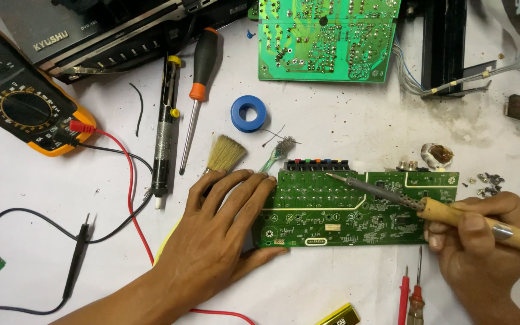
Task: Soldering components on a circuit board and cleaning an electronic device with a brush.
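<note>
A long green circuit board [356, 210] lies on the white table in front of me. My left hand [224, 229] rests flat with its fingers spread, pressing the board's left end. My right hand [482, 241] grips the wooden handle of a soldering iron [452, 213]. The iron's metal shaft slants up to the left, and its tip [329, 176] sits near the board's upper edge, just below a row of coloured connectors [314, 164].
A multimeter [22, 102] with red and black leads lies far left. A desoldering pump [165, 132], screwdriver [198, 90], brush [224, 153], toothbrush [278, 150] and blue tape roll [248, 113] sit above. A second green board [326, 39] is at top; screws [489, 183] are right.
</note>
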